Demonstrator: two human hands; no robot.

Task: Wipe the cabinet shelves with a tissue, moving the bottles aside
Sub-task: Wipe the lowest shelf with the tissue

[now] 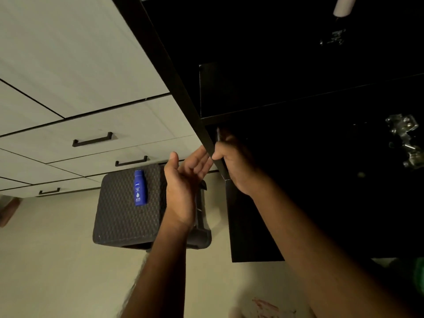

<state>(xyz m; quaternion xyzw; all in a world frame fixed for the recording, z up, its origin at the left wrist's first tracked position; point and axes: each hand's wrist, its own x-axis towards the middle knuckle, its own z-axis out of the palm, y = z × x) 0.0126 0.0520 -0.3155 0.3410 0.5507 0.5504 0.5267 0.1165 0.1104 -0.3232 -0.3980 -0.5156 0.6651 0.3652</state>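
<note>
a home bedroom or dressing area: pale drawers (96,125) with black handles (92,139), a dark open cabinet (298,92), a woven basket (128,210) bearing a lotion bottle (140,187).

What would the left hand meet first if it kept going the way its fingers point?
Most likely the dark cabinet edge. The left hand is open, its fingers aimed up and right at that edge, close to the right hand. Whether they already touch is unclear.

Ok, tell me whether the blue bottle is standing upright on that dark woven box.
No. The blue bottle lies flat on its side on top of the dark woven box, with neither hand touching it.
</note>
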